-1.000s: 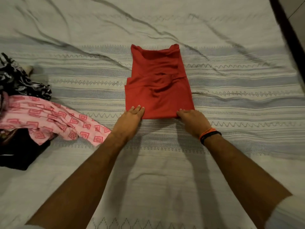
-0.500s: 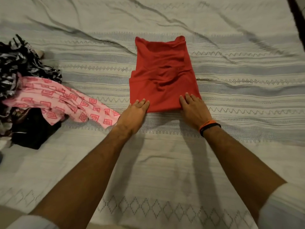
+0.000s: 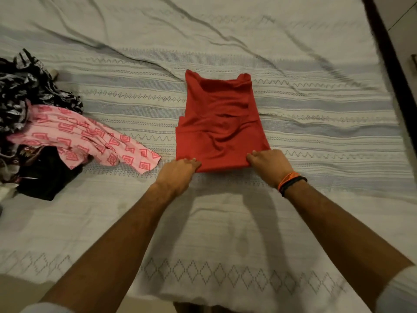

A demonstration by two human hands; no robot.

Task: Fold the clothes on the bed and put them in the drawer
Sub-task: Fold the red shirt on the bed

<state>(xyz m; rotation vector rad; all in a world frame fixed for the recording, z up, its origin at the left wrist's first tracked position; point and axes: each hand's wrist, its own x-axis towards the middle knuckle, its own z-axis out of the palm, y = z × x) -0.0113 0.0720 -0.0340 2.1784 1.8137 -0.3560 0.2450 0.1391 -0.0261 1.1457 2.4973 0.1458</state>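
The red garment (image 3: 220,123) lies part-folded mid-bed (image 3: 225,233) — left hand (image 3: 178,175) and right hand (image 3: 269,164) each pinch its near corners; unfolded clothes (image 3: 40,123) sit heaped at the left edge.

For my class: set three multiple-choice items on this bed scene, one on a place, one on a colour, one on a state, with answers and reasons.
1. Where does the pile of unfolded clothes lie from the red garment?
A. to its left
B. to its right
C. on top of it

2. What colour is the patterned cloth spilling from the pile?
A. blue
B. pink
C. yellow

3. What are both hands doing?
A. resting apart from the cloth
B. holding a hanger
C. gripping the garment's near edge

Answers: A, the pile sits at the picture's left edge; B, pink with red shapes; C, the left hand and right hand pinch the near corners.
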